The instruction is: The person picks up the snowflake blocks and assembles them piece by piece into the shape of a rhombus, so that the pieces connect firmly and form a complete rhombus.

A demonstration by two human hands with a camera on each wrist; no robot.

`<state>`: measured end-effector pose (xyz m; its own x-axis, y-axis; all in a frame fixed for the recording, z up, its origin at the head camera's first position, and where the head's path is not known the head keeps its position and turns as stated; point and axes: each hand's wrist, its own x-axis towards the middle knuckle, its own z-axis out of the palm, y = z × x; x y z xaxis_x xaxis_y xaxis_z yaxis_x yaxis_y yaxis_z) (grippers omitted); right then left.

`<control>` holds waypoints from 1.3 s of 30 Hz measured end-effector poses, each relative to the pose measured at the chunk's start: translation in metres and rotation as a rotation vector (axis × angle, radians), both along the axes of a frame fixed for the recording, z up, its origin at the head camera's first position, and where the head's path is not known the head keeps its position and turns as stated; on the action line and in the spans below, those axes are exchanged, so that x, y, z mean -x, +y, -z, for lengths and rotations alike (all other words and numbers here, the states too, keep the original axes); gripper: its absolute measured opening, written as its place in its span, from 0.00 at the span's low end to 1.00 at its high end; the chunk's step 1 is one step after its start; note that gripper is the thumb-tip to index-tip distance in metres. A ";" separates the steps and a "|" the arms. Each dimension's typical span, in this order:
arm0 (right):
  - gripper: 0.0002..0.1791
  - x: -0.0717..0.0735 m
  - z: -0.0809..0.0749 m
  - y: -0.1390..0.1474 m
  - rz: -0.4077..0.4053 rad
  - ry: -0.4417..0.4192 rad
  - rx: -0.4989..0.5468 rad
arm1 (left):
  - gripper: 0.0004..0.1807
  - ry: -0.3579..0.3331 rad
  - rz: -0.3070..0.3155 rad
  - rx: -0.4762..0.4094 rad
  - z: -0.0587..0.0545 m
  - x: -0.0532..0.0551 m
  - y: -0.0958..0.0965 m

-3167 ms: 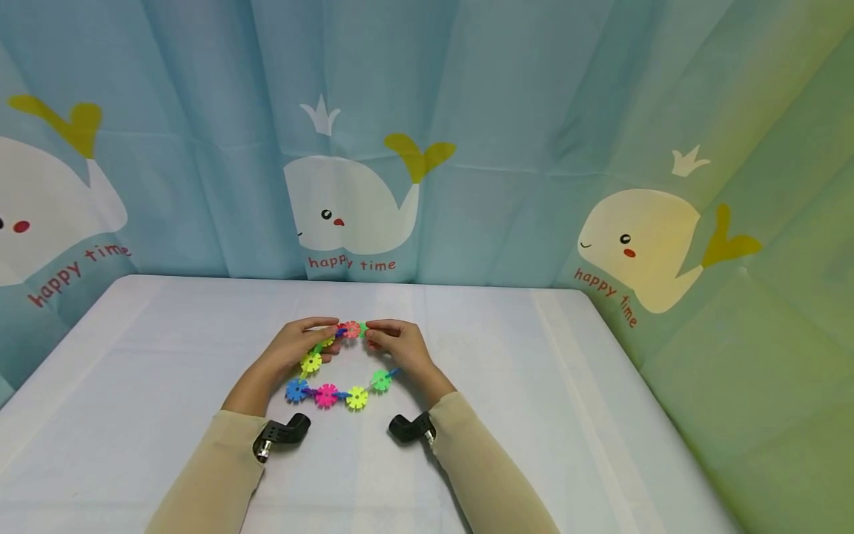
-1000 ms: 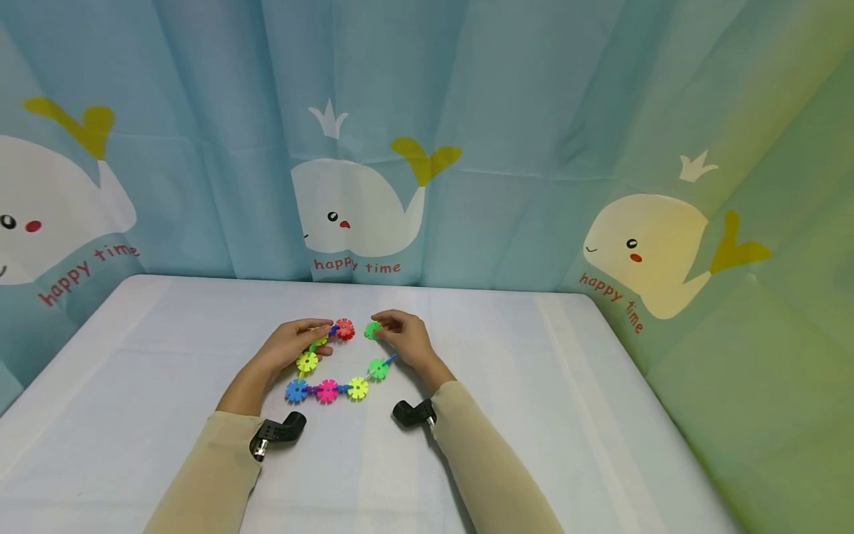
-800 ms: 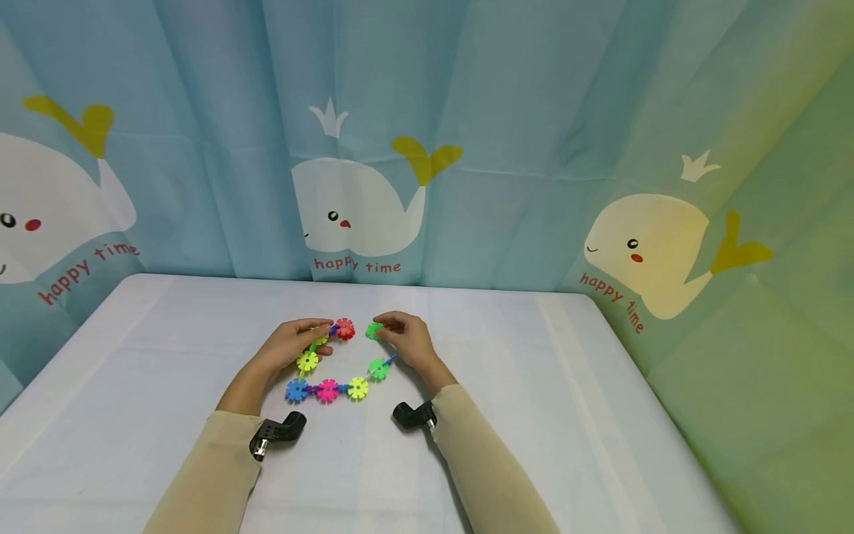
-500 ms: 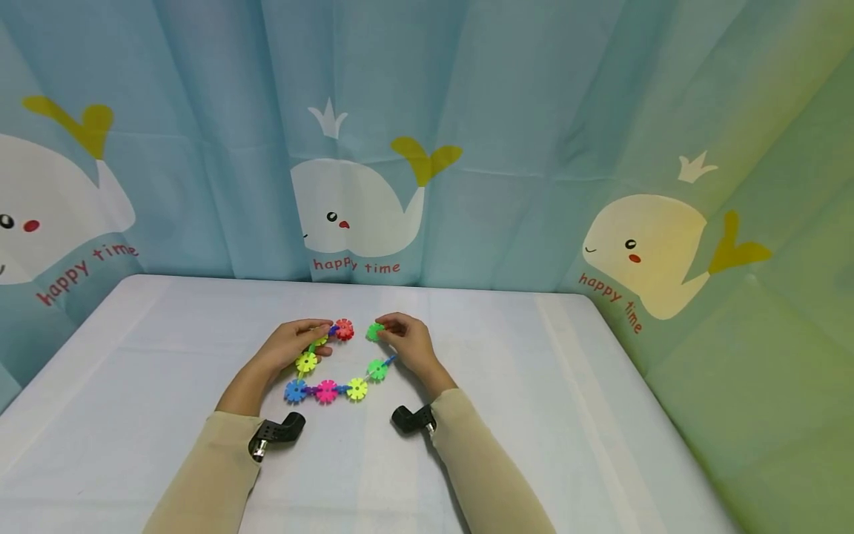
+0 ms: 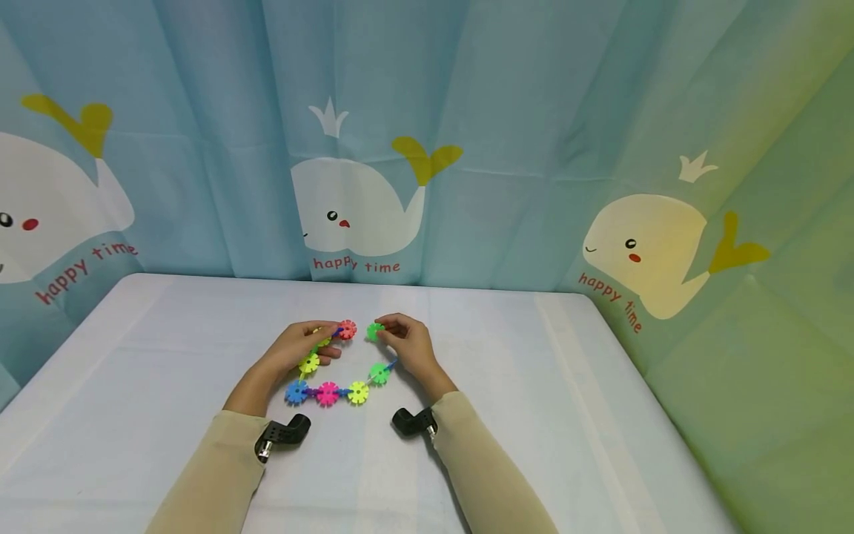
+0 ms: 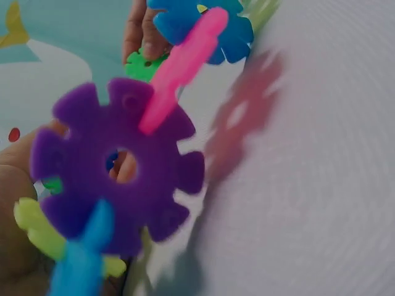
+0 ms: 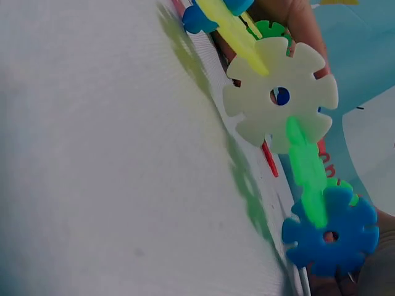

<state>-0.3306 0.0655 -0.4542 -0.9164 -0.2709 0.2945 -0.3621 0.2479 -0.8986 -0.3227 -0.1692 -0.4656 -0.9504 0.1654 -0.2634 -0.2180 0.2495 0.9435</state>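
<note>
A chain of linked plastic snowflake discs (image 5: 327, 394) curves between my hands, with blue, pink, yellow and green pieces along the near side. My left hand (image 5: 293, 352) grips its left part, where yellow discs run up to a red snowflake disc (image 5: 347, 329) that sticks out beyond the fingertips. Facing it across a small gap, a green snowflake disc (image 5: 375, 331) is pinched by my right hand (image 5: 412, 348). Whether this green disc joins the chain is hidden by the right hand. Close to the left wrist camera hangs a purple disc (image 6: 117, 166); a white disc (image 7: 281, 95) shows in the right wrist view.
A white-covered table (image 5: 534, 415) lies under the hands. Behind it hangs a blue-green curtain (image 5: 507, 148) printed with whales. Black wrist cameras (image 5: 288, 430) stick inward from both sleeves.
Earlier the red and green discs were side by side; they came apart as the right hand drew back. Since half a second ago, the left hand has shifted slightly right, narrowing the gap.
</note>
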 end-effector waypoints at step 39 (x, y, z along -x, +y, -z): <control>0.11 -0.001 -0.003 -0.002 -0.056 -0.003 0.015 | 0.26 0.159 0.054 -0.063 0.007 0.001 0.014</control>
<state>-0.3293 0.0636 -0.4516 -0.9009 -0.3178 0.2956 -0.3719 0.2141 -0.9032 -0.3236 -0.1550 -0.4730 -0.9685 0.2290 -0.0981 -0.0528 0.1961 0.9792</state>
